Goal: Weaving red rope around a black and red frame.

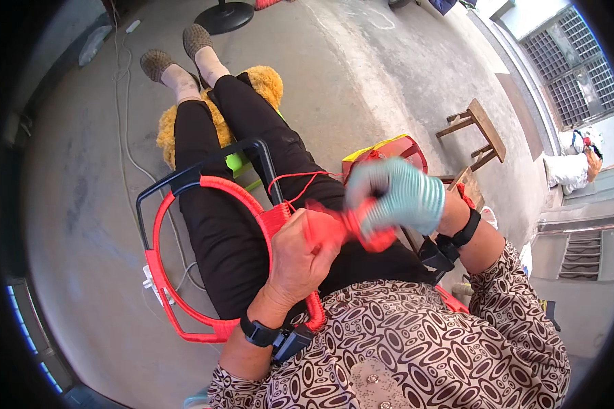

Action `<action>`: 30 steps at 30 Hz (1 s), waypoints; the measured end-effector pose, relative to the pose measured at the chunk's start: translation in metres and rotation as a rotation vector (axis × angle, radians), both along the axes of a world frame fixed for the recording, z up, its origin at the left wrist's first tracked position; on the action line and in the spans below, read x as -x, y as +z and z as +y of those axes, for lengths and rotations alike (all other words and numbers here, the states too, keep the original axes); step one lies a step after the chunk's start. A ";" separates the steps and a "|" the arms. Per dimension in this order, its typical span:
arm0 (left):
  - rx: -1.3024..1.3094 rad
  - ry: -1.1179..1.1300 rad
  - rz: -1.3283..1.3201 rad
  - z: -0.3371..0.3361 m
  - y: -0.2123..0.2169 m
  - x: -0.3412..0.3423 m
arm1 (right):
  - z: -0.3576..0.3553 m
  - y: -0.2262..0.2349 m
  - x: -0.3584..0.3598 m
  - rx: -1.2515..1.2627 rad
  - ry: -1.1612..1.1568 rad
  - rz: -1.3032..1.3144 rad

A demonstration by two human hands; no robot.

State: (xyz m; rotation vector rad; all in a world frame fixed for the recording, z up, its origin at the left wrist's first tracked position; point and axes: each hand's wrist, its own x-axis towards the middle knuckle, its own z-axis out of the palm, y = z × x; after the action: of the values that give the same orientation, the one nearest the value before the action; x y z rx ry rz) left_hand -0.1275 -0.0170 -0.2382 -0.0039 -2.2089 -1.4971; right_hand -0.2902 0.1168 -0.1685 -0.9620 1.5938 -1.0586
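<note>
Across my lap lies a black frame (158,185) with a ring (242,189) inside it, much of both wrapped in red cord. My left hand (300,258), bare, is closed over the frame's right side, with red cord between its fingers. Beside it my right hand (402,199), in a light blue ribbed glove, is curled around a bundle of red cord (374,235). Motion smears this bundle and the gloved fingertips. A thin loose strand (300,176) loops above my hands, over my leg. What lies under my left palm is hidden.
Yellow fluffy material (265,83) sits by my lower legs, partly over something bright green. A small wooden stool (484,133) stands to the right, near a red and yellow container (396,148). White cables (126,129) and a power strip (158,285) lie on the left floor.
</note>
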 end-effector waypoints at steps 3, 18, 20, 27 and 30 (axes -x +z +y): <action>-0.024 0.062 0.019 -0.002 0.002 -0.004 | -0.006 -0.002 0.004 -0.006 -0.203 0.784; -0.064 0.074 -0.069 0.000 -0.001 -0.002 | 0.004 0.003 0.008 -0.337 0.683 0.172; -0.023 0.056 -0.015 0.002 -0.002 0.001 | 0.003 0.002 0.004 -0.029 0.674 0.031; -0.084 0.082 -0.088 0.000 -0.001 -0.006 | -0.003 0.006 0.011 -0.364 0.103 1.004; -0.159 0.094 -0.116 -0.001 -0.002 -0.004 | 0.003 0.006 0.012 -0.258 0.699 0.051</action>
State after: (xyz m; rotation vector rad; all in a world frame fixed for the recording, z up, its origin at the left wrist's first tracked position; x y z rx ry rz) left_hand -0.1231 -0.0175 -0.2406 0.2407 -2.1396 -1.6529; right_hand -0.3022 0.1197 -0.1621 -1.2386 1.2380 -0.3399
